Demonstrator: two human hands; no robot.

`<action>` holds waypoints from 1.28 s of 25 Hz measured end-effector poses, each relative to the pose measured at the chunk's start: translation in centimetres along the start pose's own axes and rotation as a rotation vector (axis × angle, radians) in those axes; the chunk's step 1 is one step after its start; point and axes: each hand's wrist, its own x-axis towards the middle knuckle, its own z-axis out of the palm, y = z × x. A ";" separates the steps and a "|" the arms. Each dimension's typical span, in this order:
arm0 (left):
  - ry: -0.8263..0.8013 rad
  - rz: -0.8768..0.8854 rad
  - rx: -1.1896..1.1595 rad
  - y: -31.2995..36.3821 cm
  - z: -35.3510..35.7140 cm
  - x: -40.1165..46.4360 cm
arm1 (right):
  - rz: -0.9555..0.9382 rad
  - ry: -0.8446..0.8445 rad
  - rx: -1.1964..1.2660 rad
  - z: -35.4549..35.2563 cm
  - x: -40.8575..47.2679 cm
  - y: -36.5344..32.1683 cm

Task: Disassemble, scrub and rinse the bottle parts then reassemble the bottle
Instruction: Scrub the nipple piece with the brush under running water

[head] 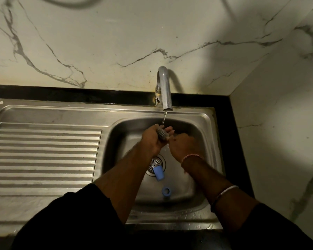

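Observation:
My left hand grips a grey ribbed bottle piece under the thin water stream from the tap. My right hand is just to its right, back up, with fingers curled at the piece's lower end; the fingertips are hidden. On the sink basin floor a blue cylindrical bottle part lies beside the drain strainer. A blue ring lies nearer to me.
The ribbed steel draining board fills the left side. A black counter strip runs along the sink's right rim, with marble walls behind and to the right.

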 end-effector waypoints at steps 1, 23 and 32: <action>-0.034 -0.004 0.008 0.1 0.0 0.1 | 0.201 -0.162 0.373 -0.1 0.2 0.1; 0.099 0.001 0.021 0.1 1.4 -0.1 | -0.221 0.143 -0.287 1.2 0.2 3.0; -0.040 0.000 -0.014 0.4 1.2 0.2 | 0.370 -0.451 0.902 -0.8 -0.1 0.9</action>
